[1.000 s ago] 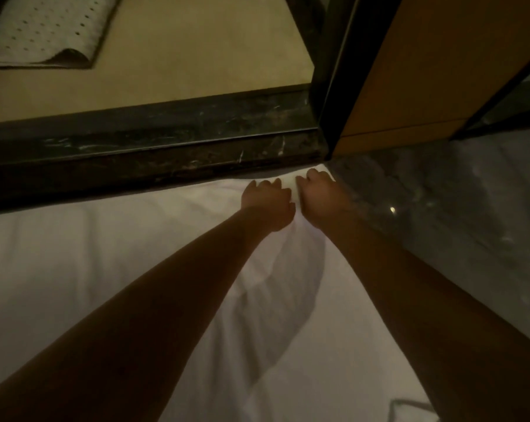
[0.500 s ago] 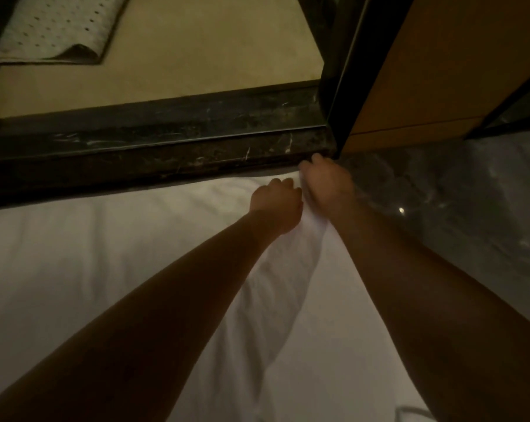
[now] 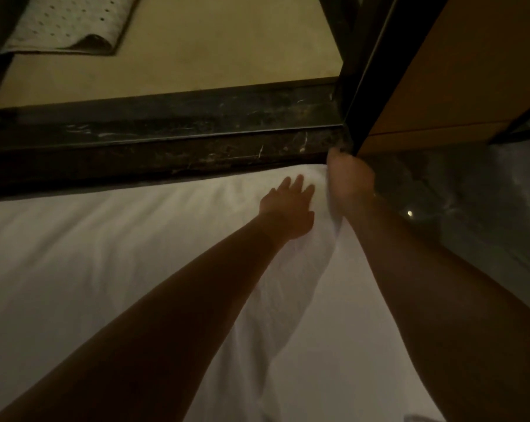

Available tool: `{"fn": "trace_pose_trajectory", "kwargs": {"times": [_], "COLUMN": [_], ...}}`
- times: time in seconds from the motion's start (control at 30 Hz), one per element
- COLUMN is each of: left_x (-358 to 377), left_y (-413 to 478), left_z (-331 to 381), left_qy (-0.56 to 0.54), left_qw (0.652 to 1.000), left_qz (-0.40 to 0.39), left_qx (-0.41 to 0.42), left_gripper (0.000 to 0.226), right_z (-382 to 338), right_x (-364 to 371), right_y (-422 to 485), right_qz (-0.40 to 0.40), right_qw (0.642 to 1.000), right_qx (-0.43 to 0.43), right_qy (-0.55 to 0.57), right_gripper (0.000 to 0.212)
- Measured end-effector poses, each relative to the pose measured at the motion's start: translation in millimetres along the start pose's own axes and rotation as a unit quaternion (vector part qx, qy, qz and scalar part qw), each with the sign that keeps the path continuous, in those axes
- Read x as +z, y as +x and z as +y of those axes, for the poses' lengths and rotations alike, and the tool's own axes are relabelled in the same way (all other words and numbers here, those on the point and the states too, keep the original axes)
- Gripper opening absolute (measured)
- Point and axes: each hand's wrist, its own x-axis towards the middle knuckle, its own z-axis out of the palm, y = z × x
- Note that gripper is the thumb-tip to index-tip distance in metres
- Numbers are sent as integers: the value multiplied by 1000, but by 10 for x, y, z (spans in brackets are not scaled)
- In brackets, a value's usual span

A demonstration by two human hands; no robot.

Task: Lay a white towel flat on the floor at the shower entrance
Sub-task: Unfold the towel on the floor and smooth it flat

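A dark, veined marble curb (image 3: 166, 141) is running across the view. It is separating the beige shower floor (image 3: 212, 50) from the white towel (image 3: 105, 254), which is lying spread on the near side with its far edge just beside the curb. At the curb's right end a black door frame (image 3: 364, 71) is rising at a slant, with a smooth wood-toned panel (image 3: 455, 71) beside it. The frame's foot is crowding the towel's far right corner. To the right of the towel, glossy grey marble floor (image 3: 470, 208) is catching a small glint of light. In the far left corner of the shower floor a pale perforated mat (image 3: 66, 25) is lying with its near corner curling over.

The towel is looking soft and matte, and a raised fold is running down it between the two forearms.

The left hand (image 3: 288, 205) is lying palm down on the towel near that corner, with its fingers straight and slightly spread. The right hand (image 3: 349, 181) is sitting at the corner itself, against the frame's foot. It is blurred with its fingers tucked out of sight, so I cannot tell whether it is pinching the cloth.
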Motion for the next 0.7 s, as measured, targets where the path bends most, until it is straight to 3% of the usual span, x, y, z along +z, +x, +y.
{"fn": "trace_pose_trajectory", "kwargs": {"times": [0.13,0.33,0.53,0.63,0.7], "left_x": [-20,-22,-112,-146,-138], "left_y": [39,96,37,-131,-269], "left_z": [-64,-125,-86,-46,-30], "left_qy": [-7,6,13,10,25], "left_qw": [1000,999,997,999,1000], "left_qz": [-13,-31,-74,-35,14], "left_qx": [16,43,18,1,6], "left_gripper": [63,63,62,58,56], "right_z": [106,282,249,246,251], "right_x": [100,232,112,-3,-82], "right_y": [-180,-366,-242,-211,-270], "right_qz": [37,-65,-144,-165,-134], "right_qw": [998,998,989,984,989], "right_qx": [-22,-23,-28,-31,-37], "right_qy": [40,9,-29,-55,-47], "right_gripper": [29,56,58,56,53]}}
